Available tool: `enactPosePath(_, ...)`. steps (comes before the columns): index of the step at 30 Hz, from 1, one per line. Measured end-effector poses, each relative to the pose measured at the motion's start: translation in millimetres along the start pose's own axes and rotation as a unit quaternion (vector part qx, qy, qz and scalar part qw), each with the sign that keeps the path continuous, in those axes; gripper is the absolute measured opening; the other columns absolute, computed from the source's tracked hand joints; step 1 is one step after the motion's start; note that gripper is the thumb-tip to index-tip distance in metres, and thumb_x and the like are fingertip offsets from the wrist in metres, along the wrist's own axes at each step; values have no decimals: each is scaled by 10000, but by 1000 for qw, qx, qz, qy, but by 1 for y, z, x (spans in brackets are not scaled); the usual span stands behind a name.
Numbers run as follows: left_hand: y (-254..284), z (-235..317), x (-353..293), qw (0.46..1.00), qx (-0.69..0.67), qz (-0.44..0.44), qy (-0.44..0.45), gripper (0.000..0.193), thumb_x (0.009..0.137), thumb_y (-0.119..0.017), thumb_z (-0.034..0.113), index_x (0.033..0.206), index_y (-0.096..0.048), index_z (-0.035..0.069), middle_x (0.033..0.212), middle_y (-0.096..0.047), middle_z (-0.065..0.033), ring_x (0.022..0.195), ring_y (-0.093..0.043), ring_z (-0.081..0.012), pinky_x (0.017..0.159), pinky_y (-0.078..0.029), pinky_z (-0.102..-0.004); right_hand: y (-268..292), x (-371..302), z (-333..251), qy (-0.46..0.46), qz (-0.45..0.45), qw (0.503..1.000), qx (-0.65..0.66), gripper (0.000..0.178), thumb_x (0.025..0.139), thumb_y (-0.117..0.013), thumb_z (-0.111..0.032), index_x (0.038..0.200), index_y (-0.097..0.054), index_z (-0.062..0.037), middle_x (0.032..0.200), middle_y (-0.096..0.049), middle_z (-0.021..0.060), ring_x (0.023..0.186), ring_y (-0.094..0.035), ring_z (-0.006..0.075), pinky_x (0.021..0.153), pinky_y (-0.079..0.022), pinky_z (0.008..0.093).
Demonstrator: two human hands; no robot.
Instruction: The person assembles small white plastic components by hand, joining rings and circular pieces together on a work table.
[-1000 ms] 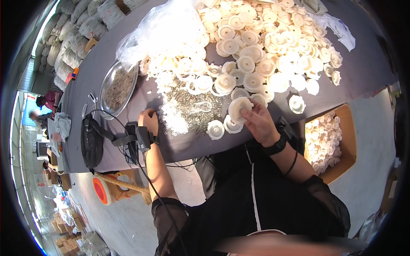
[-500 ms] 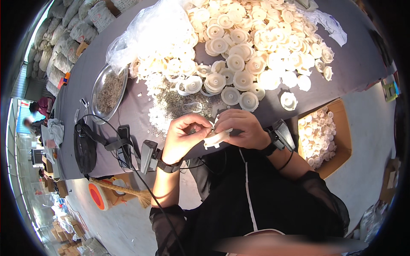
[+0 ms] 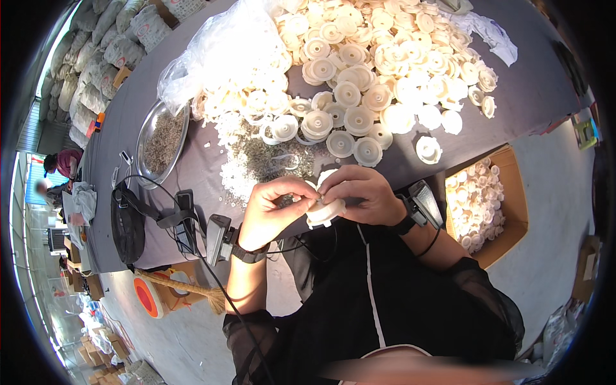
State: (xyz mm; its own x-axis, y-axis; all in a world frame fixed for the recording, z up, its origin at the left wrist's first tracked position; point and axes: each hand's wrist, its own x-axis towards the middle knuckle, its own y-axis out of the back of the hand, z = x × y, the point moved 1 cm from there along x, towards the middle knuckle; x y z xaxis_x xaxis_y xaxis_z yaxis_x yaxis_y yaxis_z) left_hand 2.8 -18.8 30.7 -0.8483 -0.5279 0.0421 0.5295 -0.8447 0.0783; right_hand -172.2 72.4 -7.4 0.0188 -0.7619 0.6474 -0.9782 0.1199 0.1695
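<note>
Near the table's front edge, my right hand is closed around a white round plastic part with a raised rim and small tabs. The part is tilted between my hands. My left hand has its thumb and forefinger pinched together at the part's upper side. Whatever those fingertips hold is too small and hidden to name. Just beyond my hands lies a spread of tiny metal pieces. Behind it rises a heap of similar white plastic parts, with one loose part lying apart on the right.
An oval metal tray of small pieces stands at left, near a black pouch and cables. A clear plastic bag lies behind. At right below the table, a cardboard box holds many white parts. A person is far left.
The white part has turned in my fingers, now showing more of its rim. My right fingers have drawn in toward the left fingertips; my left hand has shifted slightly left.
</note>
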Motion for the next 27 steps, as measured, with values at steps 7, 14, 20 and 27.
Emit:
enactPosePath(7, -2, 2, -6, 999, 13, -7, -45, 216, 727, -687, 12, 938, -644, 16, 917, -628, -82, 868, -584, -157, 786, -452, -283, 3, -1, 0, -14, 8, 1000, -8, 225, 652, -688, 6, 866, -640, -47, 887, -612, 72, 797, -602, 215, 692, -481, 299)
enactPosePath(14, -12, 4, -10, 982, 147, 32, -118, 403, 611, -784, 69, 983, -633, 33, 947, -600, -97, 874, -572, -202, 775, -442, -300, 6, 2, -3, -4, 0, 999, -39, 229, 631, -676, 0, 851, -630, -43, 856, -608, 70, 790, -599, 236, 690, -480, 317)
enactPosePath(20, -16, -2, -15, 976, 147, 67, -148, 305, 607, -768, 52, 883, -637, 46, 899, -596, -76, 830, -566, -208, 749, -436, -319, 3, 2, -2, 29, 16, 997, -65, 281, 601, -696, -5, 863, -637, -88, 837, -612, 30, 766, -590, 216, 674, -471, 321)
enactPosePath(27, -20, -5, -14, 934, 269, 91, -219, 323, 585, -707, 22, 886, -596, 53, 895, -568, -92, 811, -544, -255, 730, -419, -357, 4, 0, 0, 81, -2, 990, -118, 292, 594, -672, -14, 870, -622, -94, 900, -608, 14, 858, -564, 225, 749, -470, 327)
